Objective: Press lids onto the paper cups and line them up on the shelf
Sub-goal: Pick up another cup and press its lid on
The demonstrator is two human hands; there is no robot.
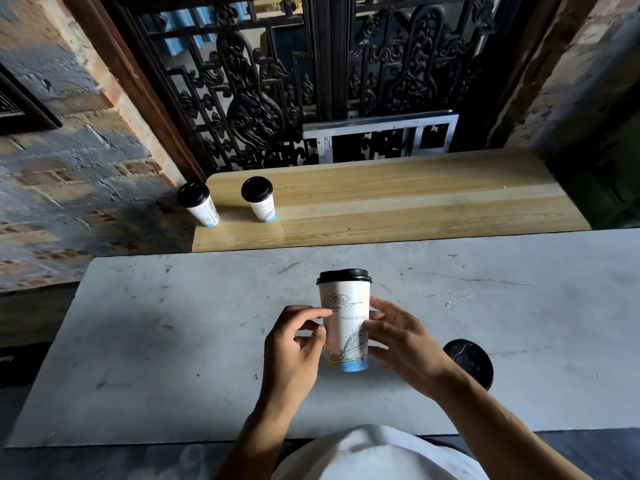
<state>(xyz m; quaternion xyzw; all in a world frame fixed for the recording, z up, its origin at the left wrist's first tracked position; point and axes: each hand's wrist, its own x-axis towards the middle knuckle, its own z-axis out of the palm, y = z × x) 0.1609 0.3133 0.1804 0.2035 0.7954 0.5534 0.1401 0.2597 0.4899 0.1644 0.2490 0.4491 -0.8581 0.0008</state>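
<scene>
At four o'clock from the centre cup (344, 320), the right forearm (485, 410) hides part of a black lid (467, 360). The right hand (403, 337) covers the end of the cup's printed lettering. At nine o'clock, a dark frame (20, 105) is cut off.

White cup (346, 323), black line drawings, blue base, black lid (344, 276); pale wood shelf (398, 202).

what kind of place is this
Probably a café or drinks counter in an old brick building, though that's a guess. Lidded paper cups stand on a wooden shelf, the bench is a worn grey slab, and a carved dark wooden screen stands behind.
</scene>
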